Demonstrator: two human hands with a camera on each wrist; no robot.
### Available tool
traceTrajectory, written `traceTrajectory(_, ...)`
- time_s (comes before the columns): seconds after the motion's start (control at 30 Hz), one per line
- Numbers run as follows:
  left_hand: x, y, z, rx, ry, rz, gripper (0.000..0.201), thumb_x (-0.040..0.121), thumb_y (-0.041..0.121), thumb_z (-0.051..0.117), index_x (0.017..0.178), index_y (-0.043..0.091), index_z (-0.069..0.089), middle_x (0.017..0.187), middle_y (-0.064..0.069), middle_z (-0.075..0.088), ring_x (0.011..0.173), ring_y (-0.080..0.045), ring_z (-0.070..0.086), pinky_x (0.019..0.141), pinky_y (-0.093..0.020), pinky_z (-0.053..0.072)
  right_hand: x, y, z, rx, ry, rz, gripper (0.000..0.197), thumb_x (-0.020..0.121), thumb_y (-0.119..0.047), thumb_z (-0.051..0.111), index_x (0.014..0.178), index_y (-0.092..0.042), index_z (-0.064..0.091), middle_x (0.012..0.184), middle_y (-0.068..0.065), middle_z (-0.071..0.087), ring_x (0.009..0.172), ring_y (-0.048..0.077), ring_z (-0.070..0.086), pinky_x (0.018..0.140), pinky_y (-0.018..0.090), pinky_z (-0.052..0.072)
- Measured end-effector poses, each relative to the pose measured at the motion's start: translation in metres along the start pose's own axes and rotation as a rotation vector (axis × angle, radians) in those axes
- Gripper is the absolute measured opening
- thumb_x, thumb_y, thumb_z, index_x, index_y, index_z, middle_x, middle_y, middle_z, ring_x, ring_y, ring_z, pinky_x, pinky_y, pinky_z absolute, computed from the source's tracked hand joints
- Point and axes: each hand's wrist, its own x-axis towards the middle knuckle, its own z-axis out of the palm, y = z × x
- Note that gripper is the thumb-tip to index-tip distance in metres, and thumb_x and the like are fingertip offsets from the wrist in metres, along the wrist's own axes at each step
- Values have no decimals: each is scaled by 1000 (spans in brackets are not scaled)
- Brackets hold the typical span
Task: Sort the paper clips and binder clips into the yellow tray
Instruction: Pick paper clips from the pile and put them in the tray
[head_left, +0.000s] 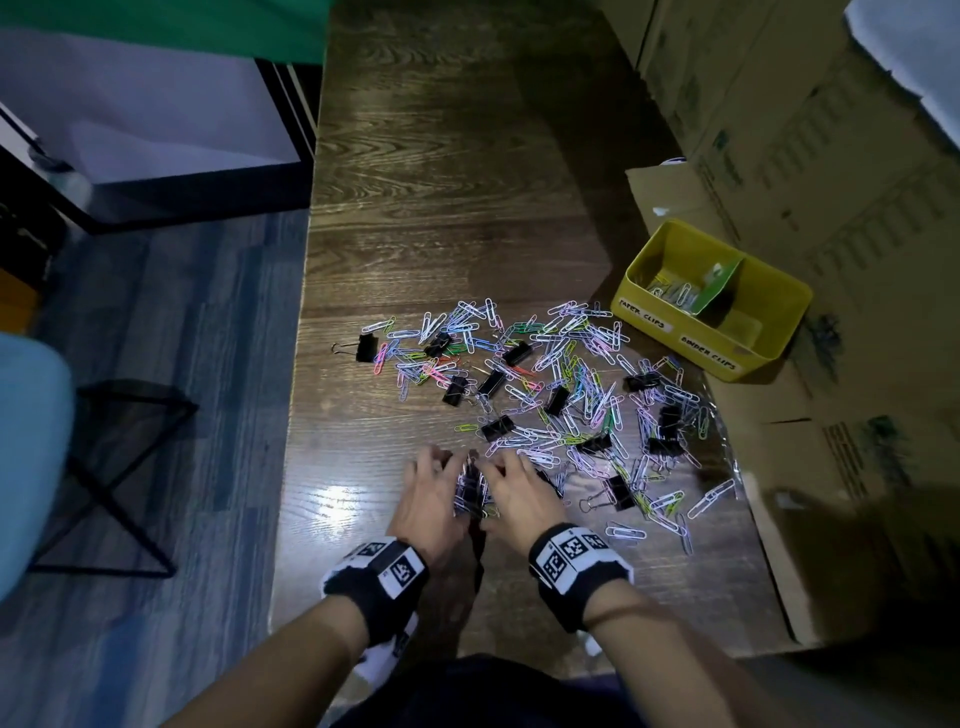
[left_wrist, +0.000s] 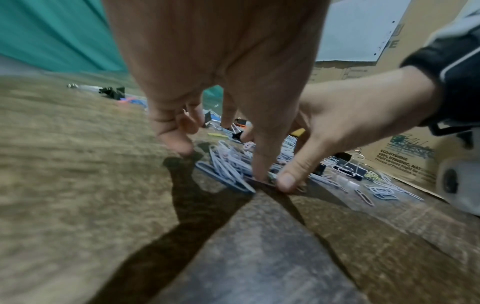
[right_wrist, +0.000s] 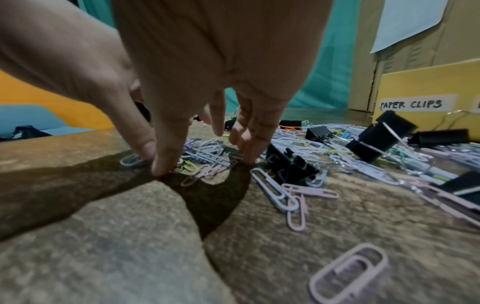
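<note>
Several coloured paper clips (head_left: 571, 374) and black binder clips (head_left: 366, 347) lie scattered over the wooden table (head_left: 441, 182). The yellow tray (head_left: 670, 335) stands at the right, labelled PAPER CLIPS and BINDER CLIPS, with a green divider (head_left: 719, 286). A few paper clips (head_left: 675, 293) lie in its left compartment. Near the front edge my left hand (head_left: 447, 478) and right hand (head_left: 506, 483) are cupped together round a bunch of paper clips (head_left: 470, 491). In the wrist views, thumb and fingers of the left hand (left_wrist: 218, 158) and right hand (right_wrist: 205, 160) curl down around the bunch, tips on the wood.
Cardboard boxes (head_left: 831, 208) line the table's right side, right behind the tray. A binder clip (right_wrist: 291, 166) lies just right of my right hand. The table's left edge (head_left: 296, 415) drops to the floor, where a black folding stand (head_left: 114, 467) sits.
</note>
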Motion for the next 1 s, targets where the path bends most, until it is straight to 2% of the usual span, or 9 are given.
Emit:
traceTrajectory(0.13,4,-11,-4,111,-125,-27,94,63,43,75,141,35,23,131,-8,25,105,-33,41,93,-42,44,0,-1,1,-18,-18,18,77,76,-32,75,139,-10,34,136,13,33,127,31,32,101,42,43)
traceTrajectory(0.33,5,-9,2,-29,-122,79,58,70,13,73,124,19,54,129,-5,40,109,-29,52,97,-38,44,3,-9,0,-34,-64,-52,34,84,-1,62,118,0,58,124,18,51,111,35,55,92,41,48)
traceTrajectory(0.43,3,-11,2,-60,-92,125,41,73,10,72,114,15,63,124,-5,48,106,-25,58,94,-29,45,3,-11,-3,-37,-93,-73,24,85,2,58,108,1,62,116,19,58,105,35,60,87,43,50)
traceTrajectory(0.57,5,-15,-7,-127,-36,152,32,73,11,72,105,15,70,114,-3,60,100,-22,61,89,-27,44,5,-7,-3,22,-133,-9,27,89,2,46,112,-3,59,106,22,62,100,32,63,81,38,50)
traceTrajectory(0.67,8,-22,-10,-201,-8,183,26,68,11,76,94,13,74,101,-5,69,93,-21,65,87,-26,46,7,-1,-4,62,-115,-7,21,91,-4,50,107,-5,64,101,20,65,96,33,63,80,38,50)
traceTrajectory(0.8,12,-32,-13,-340,-2,26,27,69,5,77,95,12,74,97,1,71,87,-13,65,82,-11,42,7,4,-11,112,-95,9,19,89,-14,54,100,-5,67,99,18,67,94,36,62,82,44,51)
traceTrajectory(0.87,16,-37,-15,-414,-38,-51,27,69,6,79,94,15,75,93,4,72,78,-6,65,73,-6,44,7,7,-16,148,-92,32,17,89,-14,56,98,-6,67,97,17,67,90,34,62,81,40,51)
traceTrajectory(0.93,18,-41,-18,-517,-58,-105,25,68,5,80,88,18,76,86,7,72,67,6,63,67,-5,45,6,10,-19,209,-85,62,13,88,-11,58,95,-8,68,91,16,68,81,30,63,79,35,51)
traceTrajectory(1.0,19,-44,-23,-675,-88,-162,25,67,-1,78,81,20,74,79,8,72,61,6,62,64,-8,48,3,15,-23,281,-17,90,11,84,-9,59,86,-8,70,82,15,69,77,27,63,75,30,51)
